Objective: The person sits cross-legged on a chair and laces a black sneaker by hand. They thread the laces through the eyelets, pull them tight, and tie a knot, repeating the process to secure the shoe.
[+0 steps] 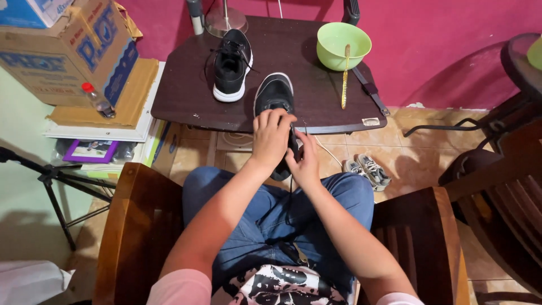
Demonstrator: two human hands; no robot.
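head view: both hands [287, 148] clasp black sneaker [274, 95].

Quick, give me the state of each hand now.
Left hand: closed over the black shoe.
Right hand: grip on the same shoe's side, by the lace.

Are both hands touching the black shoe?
Touching: the head view shows the left hand lying over the black shoe and the right hand gripping its near end.

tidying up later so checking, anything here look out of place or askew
A few things. A plastic bottle lies tipped on its side on the flattened cardboard at left. A yellow stick leans out of the green bowl onto the table. A small pair of shoes sits loose on the floor.
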